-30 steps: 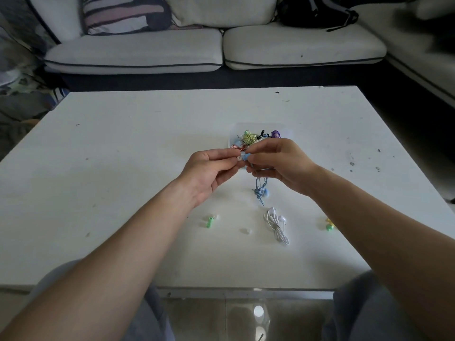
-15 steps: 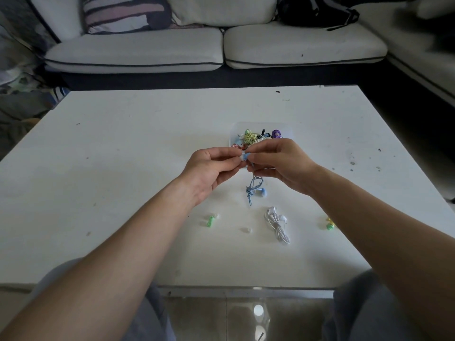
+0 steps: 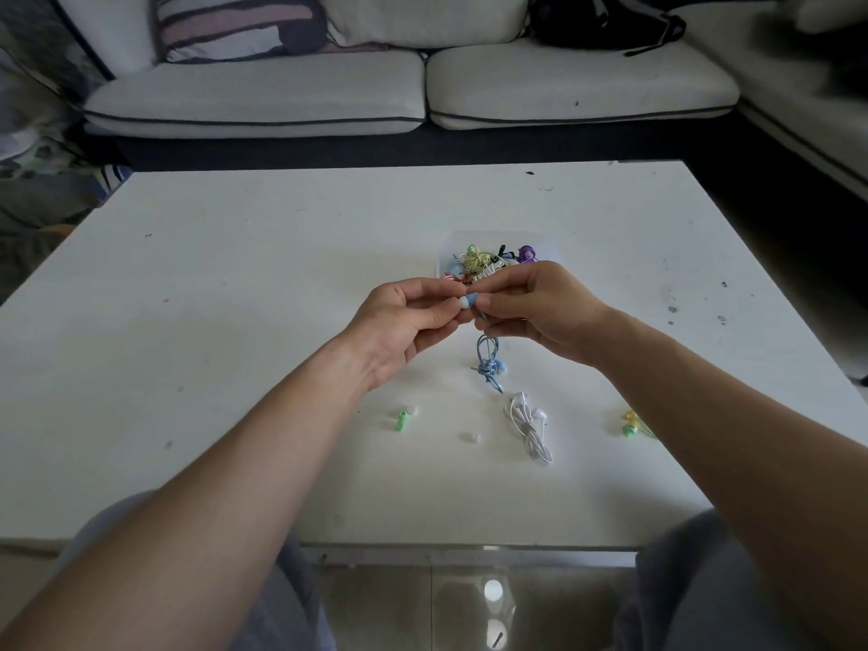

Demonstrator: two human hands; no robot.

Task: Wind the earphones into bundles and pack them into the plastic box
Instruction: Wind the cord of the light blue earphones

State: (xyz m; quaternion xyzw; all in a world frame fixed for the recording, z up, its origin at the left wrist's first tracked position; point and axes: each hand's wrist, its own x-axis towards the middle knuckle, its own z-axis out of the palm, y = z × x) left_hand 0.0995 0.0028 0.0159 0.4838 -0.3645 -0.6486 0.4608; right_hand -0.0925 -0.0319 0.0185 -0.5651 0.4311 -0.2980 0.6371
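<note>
Plastic box (image 3: 445, 249): left hand (image 3: 399, 321) and right hand (image 3: 540, 310) crowd its 6 o'clock rim. Table (image 3: 211, 298) bare from 8 to 11 o'clock. Beyond the hands: green earbud (image 3: 401, 421) at 7, white earphones (image 3: 528, 427) at 6, yellow-green earphones (image 3: 629, 424) at 5.

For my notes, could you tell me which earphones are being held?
The blue earphones, pinched between left hand and right hand; the white earphones and yellow earphones lie on the table.
</note>
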